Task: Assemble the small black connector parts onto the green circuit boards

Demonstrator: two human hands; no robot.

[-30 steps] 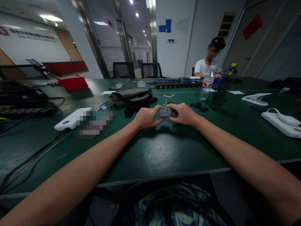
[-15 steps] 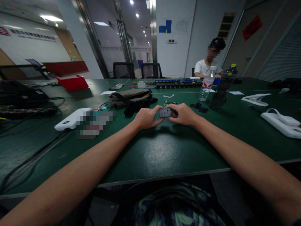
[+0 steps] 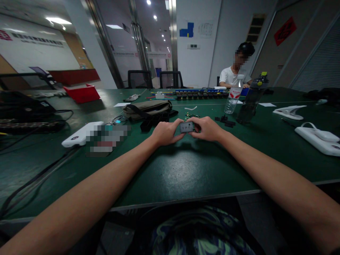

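From where I stand, a small grey box (image 3: 186,127) with dark lettering on its face sits squarely between the person's 2 hands, held up over the green table (image 3: 180,170). The left hand (image 3: 165,133) is clamped on its left end, the index finger at the upper edge and the thumb lower down; the right hand (image 3: 208,128) closes on the opposite end, its fingertips against that side. So the box touches both hands at once, bridging the gap between them, lettered face turned toward the person. Just beyond the hands I can see some green circuit boards (image 3: 191,115), partly hidden. Black pieces (image 3: 225,121) lie near the right hand on its outer side, with 2 bottles (image 3: 231,102) standing farther back. Past the left hand rest a black tray (image 3: 147,124) and a grey-brown bag (image 3: 147,109).
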